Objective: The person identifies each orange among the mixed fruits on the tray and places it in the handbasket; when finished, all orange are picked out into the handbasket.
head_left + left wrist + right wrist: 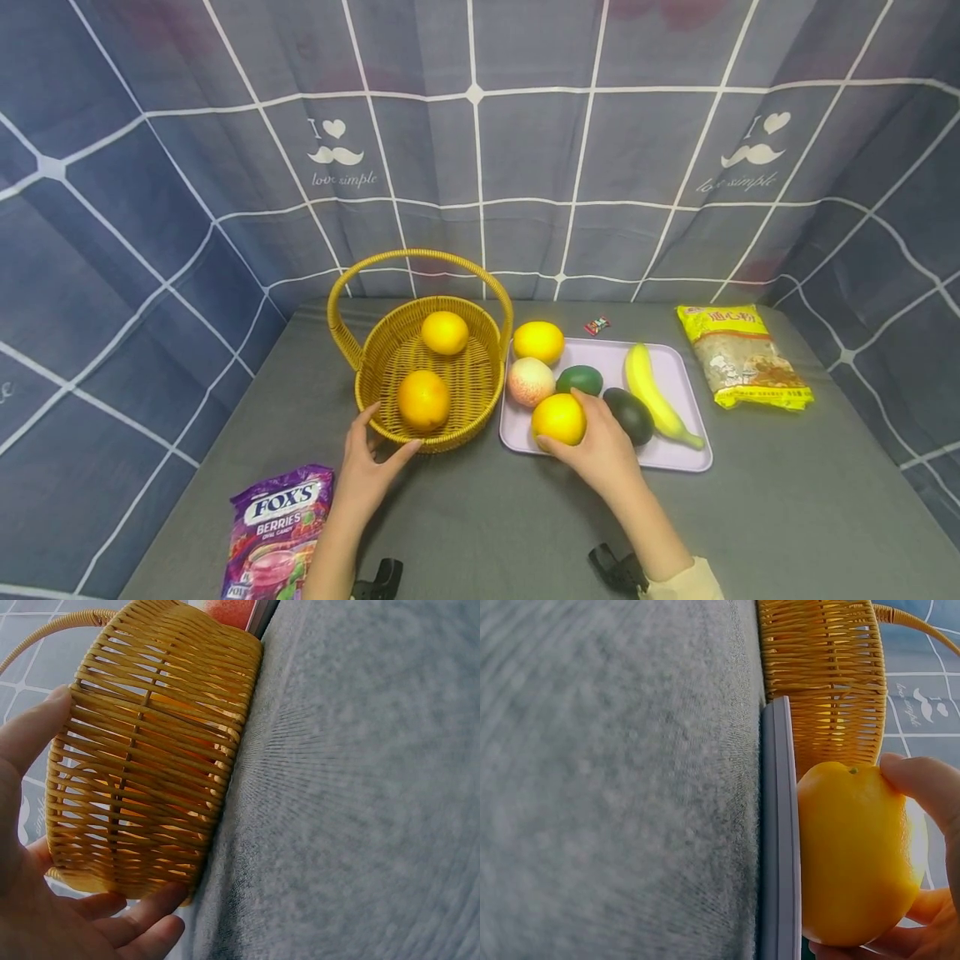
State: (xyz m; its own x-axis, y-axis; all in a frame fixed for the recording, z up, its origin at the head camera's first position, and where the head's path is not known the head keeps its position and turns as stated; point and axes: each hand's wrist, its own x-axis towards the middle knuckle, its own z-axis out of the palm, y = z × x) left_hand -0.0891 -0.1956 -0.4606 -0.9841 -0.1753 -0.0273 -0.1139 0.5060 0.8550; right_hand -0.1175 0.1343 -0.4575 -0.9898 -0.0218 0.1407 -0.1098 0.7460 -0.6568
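Observation:
My right hand (600, 446) grips a yellow lemon (855, 855), thumb on one side and fingers on the other, low over the front left of the pale purple tray (678, 460). My left hand (367, 475) holds the near left rim of the woven basket (150, 757), its thumb at the rim and its fingers around the side. Inside the basket lie an orange (423, 401) at the front and another yellow fruit (445, 333) behind it. Around the held lemon on the tray are a peach (531, 382), a green oval fruit (580, 381) and a dark avocado (628, 415).
A banana (652, 396) lies on the tray's right side, and another lemon (538, 342) at its back left corner. Behind the tray is a small wrapped candy (597, 325). A yellow food packet (742, 354) lies right, a purple candy bag (277, 533) front left.

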